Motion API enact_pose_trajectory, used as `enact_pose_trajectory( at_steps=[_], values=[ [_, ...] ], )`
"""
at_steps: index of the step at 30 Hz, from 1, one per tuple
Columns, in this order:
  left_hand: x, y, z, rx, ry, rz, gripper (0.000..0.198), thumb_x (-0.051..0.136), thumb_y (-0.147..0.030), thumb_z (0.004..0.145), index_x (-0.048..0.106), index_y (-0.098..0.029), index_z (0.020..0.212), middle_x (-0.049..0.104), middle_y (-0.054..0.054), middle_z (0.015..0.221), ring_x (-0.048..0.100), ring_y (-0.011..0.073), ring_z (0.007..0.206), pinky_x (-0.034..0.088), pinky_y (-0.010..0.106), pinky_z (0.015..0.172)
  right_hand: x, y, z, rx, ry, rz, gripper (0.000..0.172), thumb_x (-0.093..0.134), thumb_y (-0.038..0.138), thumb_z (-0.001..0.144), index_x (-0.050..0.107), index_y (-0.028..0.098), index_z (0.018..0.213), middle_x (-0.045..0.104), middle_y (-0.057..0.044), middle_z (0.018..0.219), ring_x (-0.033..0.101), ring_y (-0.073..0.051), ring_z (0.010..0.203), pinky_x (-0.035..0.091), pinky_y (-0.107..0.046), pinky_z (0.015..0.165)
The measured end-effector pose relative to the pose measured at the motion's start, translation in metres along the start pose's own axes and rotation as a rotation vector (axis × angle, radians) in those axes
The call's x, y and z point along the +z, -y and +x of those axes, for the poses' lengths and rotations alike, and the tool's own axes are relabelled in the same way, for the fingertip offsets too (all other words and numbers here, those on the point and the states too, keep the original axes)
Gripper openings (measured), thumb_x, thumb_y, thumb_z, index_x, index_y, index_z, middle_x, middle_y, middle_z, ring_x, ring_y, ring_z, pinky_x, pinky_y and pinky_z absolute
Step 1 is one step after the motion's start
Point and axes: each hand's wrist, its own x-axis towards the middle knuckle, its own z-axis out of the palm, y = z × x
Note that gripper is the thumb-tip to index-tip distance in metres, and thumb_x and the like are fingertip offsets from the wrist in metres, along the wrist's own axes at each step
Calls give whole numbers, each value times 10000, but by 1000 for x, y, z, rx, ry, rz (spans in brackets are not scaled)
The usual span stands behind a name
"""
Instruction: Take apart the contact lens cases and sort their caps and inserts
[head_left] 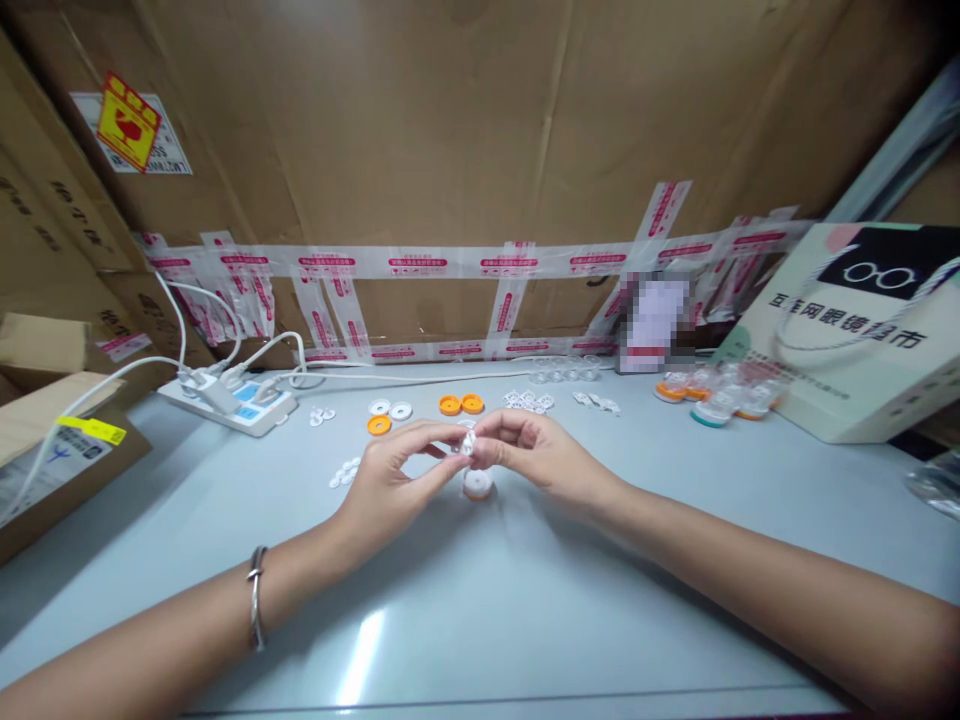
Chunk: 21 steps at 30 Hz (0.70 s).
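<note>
Both hands meet over the middle of the table, pinching one small white plastic part point(469, 442) between their fingertips. My left hand point(397, 470) is closed on its left side, thumb below and forefinger above. My right hand point(525, 450) grips it from the right. The part's exact shape is too small to make out. Just below the fingers a round white-and-orange piece point(478, 485) lies on the table. Behind the hands are orange rings point(450, 404), white rings point(401, 411) and a pile of small white plastic parts point(529, 401). More white pieces point(345, 472) lie left of my left hand.
A white power strip point(229, 400) with plugged-in cables stands at the back left, near an open cardboard box point(67, 450). On the right are a paper bag point(847, 330), several clear-topped round pieces point(720, 400) and a propped phone point(652, 320). Large cartons point(450, 120) form the back.
</note>
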Motion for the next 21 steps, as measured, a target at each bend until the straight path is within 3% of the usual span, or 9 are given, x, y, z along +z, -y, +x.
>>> enact_pose_trajectory(
  at_steps=[8, 14, 21],
  values=[
    [1, 14, -1, 461, 31, 430, 200, 512, -152, 827, 607, -178, 1002, 681, 57, 904, 599, 157, 808, 474, 297, 726, 0, -7, 0, -9, -48, -178, 225, 572, 353, 752, 689, 185, 845, 666, -18, 748, 616, -129, 700, 485, -271, 689],
    [1, 11, -5, 569, 79, 757, 182, 483, -148, 838, 590, -130, 984, 671, 69, 851, 542, 155, 666, 448, 288, 623, 4, -8, 2, 34, -56, -138, 203, 583, 320, 736, 683, 156, 799, 678, -26, 751, 627, -136, 737, 485, -281, 728],
    [-2, 8, -5, 598, 68, 757, 166, 457, -131, 846, 573, -126, 966, 660, 72, 893, 554, 153, 719, 452, 276, 668, 6, -8, 2, 44, -91, -112, 154, 601, 296, 708, 656, 153, 731, 656, -19, 684, 607, -120, 625, 494, -268, 647]
  ],
)
